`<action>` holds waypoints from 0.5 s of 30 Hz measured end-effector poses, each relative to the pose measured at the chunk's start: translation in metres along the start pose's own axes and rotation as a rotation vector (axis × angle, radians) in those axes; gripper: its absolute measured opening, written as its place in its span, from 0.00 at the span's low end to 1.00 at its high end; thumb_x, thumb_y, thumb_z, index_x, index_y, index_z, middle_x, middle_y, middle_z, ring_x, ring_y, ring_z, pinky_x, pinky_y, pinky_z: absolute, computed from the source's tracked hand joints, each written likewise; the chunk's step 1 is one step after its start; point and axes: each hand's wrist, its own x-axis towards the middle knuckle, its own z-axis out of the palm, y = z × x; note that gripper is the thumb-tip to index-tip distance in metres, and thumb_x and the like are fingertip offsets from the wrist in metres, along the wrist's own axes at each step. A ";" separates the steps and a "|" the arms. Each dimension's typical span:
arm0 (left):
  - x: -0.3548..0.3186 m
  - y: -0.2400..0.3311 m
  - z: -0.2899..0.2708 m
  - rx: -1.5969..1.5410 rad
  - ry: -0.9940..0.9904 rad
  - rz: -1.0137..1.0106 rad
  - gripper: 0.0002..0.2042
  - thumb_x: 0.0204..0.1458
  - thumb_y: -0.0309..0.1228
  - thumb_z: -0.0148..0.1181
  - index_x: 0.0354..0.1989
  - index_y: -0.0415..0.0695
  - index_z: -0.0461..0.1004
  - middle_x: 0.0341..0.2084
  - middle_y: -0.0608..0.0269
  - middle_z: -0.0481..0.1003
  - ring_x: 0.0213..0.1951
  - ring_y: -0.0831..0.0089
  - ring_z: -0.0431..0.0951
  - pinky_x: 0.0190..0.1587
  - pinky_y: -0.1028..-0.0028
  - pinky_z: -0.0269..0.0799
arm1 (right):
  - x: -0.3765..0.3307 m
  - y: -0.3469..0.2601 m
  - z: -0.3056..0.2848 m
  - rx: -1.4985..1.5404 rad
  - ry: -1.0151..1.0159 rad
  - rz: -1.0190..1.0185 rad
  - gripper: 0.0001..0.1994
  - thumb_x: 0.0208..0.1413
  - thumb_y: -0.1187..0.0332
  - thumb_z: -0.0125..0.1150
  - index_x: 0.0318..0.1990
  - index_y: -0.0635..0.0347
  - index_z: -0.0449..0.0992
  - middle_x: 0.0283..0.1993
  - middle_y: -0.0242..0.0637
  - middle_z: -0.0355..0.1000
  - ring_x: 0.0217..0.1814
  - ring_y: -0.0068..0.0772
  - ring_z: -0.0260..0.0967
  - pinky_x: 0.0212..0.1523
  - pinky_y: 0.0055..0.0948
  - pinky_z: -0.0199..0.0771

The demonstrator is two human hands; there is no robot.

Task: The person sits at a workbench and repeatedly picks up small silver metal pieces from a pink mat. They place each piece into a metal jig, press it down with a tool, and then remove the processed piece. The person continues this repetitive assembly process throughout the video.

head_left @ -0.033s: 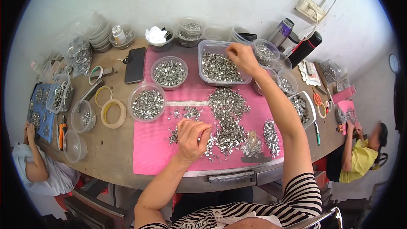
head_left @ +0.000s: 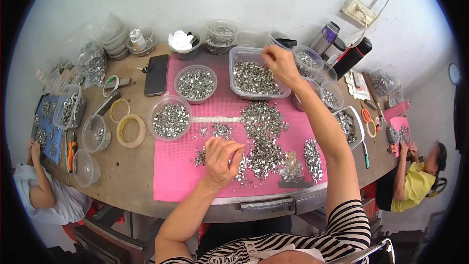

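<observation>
My left hand (head_left: 223,162) is over the front of the pink mat (head_left: 176,176), its fingers curled in toward the thumb. Anything inside that grip is hidden. Beside it spreads a long heap of small silvery metal pieces (head_left: 262,139). Up at the back, my right hand (head_left: 282,63) hangs over the right side of a clear rectangular tub (head_left: 234,84) filled with similar pieces. Its fingers are bent down and bunched together, and what they hold, if anything, is too small to see. A smaller pile of shiny pieces (head_left: 312,159) lies under my right forearm.
Round clear bowls of metal pieces (head_left: 170,119) (head_left: 196,83) stand left of the tub. A black phone (head_left: 156,75), tape rolls (head_left: 131,131) and orange-handled pliers (head_left: 72,154) are farther left. A white tray (head_left: 349,125) sits right of my arm. Other people work at both ends.
</observation>
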 end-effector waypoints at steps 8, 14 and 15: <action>-0.001 -0.007 0.005 -0.001 0.041 0.018 0.06 0.52 0.22 0.67 0.37 0.44 0.78 0.32 0.64 0.79 0.34 0.66 0.77 0.47 0.62 0.66 | 0.041 0.022 0.009 -0.335 0.187 -0.146 0.12 0.57 0.72 0.66 0.48 0.62 0.81 0.43 0.49 0.79 0.42 0.51 0.79 0.44 0.41 0.78; -0.005 -0.008 0.004 0.026 0.024 -0.015 0.05 0.54 0.23 0.67 0.38 0.44 0.79 0.32 0.63 0.80 0.35 0.65 0.78 0.47 0.63 0.65 | -0.116 -0.119 -0.054 0.025 -0.106 -0.181 0.09 0.58 0.74 0.65 0.46 0.63 0.81 0.38 0.46 0.77 0.41 0.49 0.78 0.42 0.41 0.77; -0.005 -0.007 0.005 0.017 0.025 -0.016 0.05 0.54 0.23 0.67 0.38 0.44 0.79 0.32 0.64 0.80 0.35 0.65 0.77 0.47 0.63 0.65 | -0.143 -0.134 -0.065 0.037 -0.205 -0.171 0.08 0.58 0.75 0.65 0.45 0.63 0.80 0.38 0.45 0.77 0.41 0.48 0.78 0.41 0.41 0.77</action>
